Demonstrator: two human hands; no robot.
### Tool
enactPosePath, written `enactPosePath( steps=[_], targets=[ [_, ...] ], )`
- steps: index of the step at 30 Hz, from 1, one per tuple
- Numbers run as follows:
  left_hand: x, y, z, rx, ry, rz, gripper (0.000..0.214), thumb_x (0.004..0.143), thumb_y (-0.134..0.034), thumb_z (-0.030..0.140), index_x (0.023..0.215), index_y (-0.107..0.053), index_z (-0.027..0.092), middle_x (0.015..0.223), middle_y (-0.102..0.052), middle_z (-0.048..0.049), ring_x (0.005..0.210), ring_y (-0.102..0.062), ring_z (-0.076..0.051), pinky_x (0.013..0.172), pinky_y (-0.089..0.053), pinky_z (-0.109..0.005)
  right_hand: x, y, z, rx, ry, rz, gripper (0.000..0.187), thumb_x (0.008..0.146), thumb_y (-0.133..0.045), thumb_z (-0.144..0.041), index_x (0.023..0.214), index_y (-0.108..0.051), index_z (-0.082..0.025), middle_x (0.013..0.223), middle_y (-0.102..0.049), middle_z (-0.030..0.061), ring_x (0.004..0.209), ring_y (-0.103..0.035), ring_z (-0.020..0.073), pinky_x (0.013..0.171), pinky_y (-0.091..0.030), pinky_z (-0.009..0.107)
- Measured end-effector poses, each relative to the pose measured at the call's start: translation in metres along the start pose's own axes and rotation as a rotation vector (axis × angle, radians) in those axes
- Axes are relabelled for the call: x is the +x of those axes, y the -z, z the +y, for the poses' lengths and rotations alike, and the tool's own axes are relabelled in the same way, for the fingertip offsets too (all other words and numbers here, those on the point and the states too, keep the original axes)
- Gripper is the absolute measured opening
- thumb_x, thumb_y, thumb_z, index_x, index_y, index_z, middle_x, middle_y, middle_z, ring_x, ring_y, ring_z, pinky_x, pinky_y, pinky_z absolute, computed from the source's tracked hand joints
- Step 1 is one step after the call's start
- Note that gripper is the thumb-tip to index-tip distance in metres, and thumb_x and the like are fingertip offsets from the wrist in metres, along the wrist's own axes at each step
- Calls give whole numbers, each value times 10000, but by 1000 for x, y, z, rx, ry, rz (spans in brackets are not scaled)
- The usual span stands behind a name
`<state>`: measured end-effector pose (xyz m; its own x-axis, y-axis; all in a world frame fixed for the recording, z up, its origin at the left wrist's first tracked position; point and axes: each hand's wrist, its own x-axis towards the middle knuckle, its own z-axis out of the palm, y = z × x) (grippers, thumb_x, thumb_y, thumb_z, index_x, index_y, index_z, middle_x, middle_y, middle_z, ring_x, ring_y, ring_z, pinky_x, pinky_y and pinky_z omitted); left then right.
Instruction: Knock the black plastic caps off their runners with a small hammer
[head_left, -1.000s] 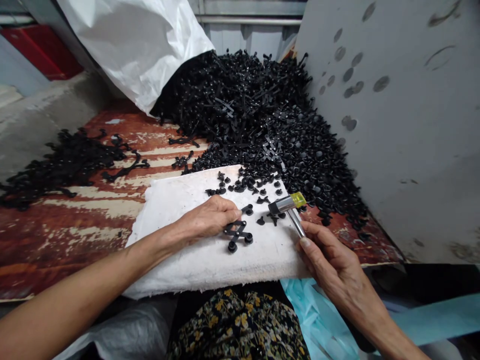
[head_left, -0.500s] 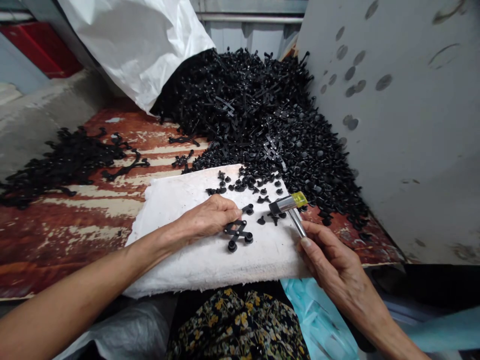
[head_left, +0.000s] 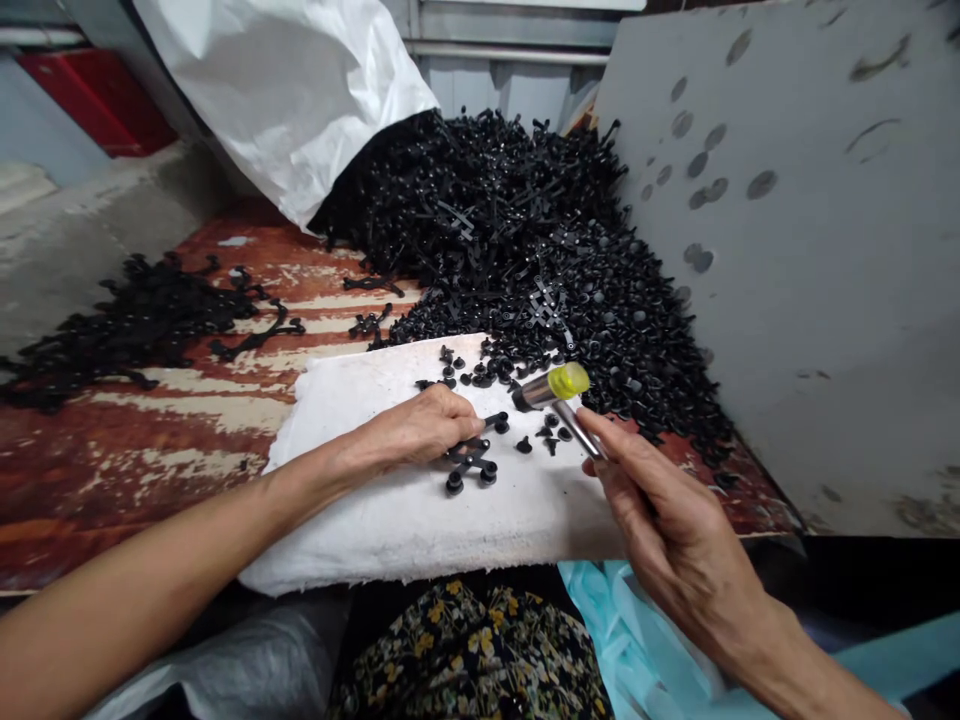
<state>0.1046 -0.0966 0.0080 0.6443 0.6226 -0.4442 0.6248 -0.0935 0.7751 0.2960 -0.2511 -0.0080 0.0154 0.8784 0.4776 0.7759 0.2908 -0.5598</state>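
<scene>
My left hand (head_left: pixel 424 425) is closed on a black folding link piece (head_left: pixel 471 460), its crossed arms ending in round knobs, held over a white cloth-like pad (head_left: pixel 360 530). In my right hand (head_left: pixel 660 510) is a small mallet (head_left: pixel 553 385) with a metal head, one black face and one yellow face. Its handle slants from my fingers up to the left. The mallet head hovers to the upper right of the link piece, apart from it. Small black studs (head_left: pixel 523 444) lie loose on the pad below and behind the head.
A large heap of black parts (head_left: pixel 517 220) spills from a white sack (head_left: pixel 300 90) behind the pad. More black link pieces (head_left: pixel 135 320) are piled at left on the worn red-brown table (head_left: pixel 172 440). A grey panel (head_left: pixel 817 300) stands along the right.
My right hand has moved the mallet left and slightly up, turning its yellow face more toward me. The left hand stays almost in place, with the link piece tilted slightly.
</scene>
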Motion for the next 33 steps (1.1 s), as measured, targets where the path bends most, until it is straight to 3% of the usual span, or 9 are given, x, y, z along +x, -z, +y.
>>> enactPosePath(
  steps=[3, 7, 13, 17, 20, 22, 25, 29, 33],
  targets=[
    [3, 2, -1, 9, 8, -21, 229, 751, -515, 307, 566, -485, 176, 486, -394, 48, 442, -294, -77, 438, -193, -246, 8, -2, -1, -31, 100, 56, 597, 903, -437, -22, 1446, -436, -270, 1074, -675, 87, 823, -663, 161, 774, -559, 298],
    [6, 3, -5, 1, 29, -37, 237, 749, -524, 313, 559, -480, 179, 474, -392, 51, 422, -278, -72, 427, -175, -250, 10, -4, 5, -156, 110, -87, 555, 895, -410, -34, 1412, -499, -216, 837, -639, 66, 667, -637, 181, 604, -560, 289],
    [9, 3, -9, 36, -12, -37, 255, 757, -527, 321, 549, -482, 182, 477, -395, 47, 430, -288, -78, 443, -174, -254, 13, 1, -4, -96, 137, 83, 650, 891, -442, 0, 1472, -402, -289, 942, -644, 64, 772, -630, 176, 730, -549, 315],
    [8, 2, -6, 102, -28, -16, 278, 761, -506, 305, 520, -435, 186, 474, -377, 51, 438, -285, -77, 443, -187, -247, 11, -1, -1, -219, 158, -90, 571, 894, -413, -40, 1422, -486, -245, 827, -650, 56, 630, -628, 172, 545, -544, 269],
    [8, 1, -5, 124, -76, -1, 290, 764, -492, 292, 504, -414, 187, 472, -374, 47, 448, -294, -80, 445, -202, -242, 7, -2, 3, -152, 112, -2, 603, 909, -421, -42, 1468, -411, -268, 967, -674, 77, 759, -663, 182, 681, -570, 300],
    [8, 1, -5, 137, -105, -9, 289, 766, -486, 284, 503, -417, 186, 472, -377, 45, 447, -300, -79, 441, -206, -237, 5, -2, 4, -140, 102, 25, 621, 897, -428, -30, 1475, -400, -254, 1001, -680, 90, 756, -671, 181, 685, -572, 302],
    [7, 2, -4, 161, -120, 0, 300, 766, -484, 271, 492, -394, 188, 469, -364, 49, 441, -292, -73, 432, -203, -228, 7, 0, 3, -216, 103, -147, 518, 879, -409, -50, 1356, -558, -188, 863, -704, 90, 628, -668, 187, 552, -563, 293],
    [1, -1, 2, 172, -180, -31, 295, 800, -456, 299, 530, -424, 184, 492, -390, 47, 451, -318, -77, 436, -222, -223, 19, -1, -5, -3, -109, -76, 423, 936, -429, -183, 1339, -553, -152, 1092, -712, 126, 810, -695, 201, 744, -569, 336],
    [-13, -10, 13, 248, -410, -117, 270, 838, -425, 270, 586, -452, 177, 525, -400, 53, 479, -345, -77, 475, -251, -222, 31, -10, -10, 351, -353, -145, 340, 854, -600, -340, 1134, -658, -157, 941, -718, 77, 803, -669, 208, 725, -549, 323]
  ],
)
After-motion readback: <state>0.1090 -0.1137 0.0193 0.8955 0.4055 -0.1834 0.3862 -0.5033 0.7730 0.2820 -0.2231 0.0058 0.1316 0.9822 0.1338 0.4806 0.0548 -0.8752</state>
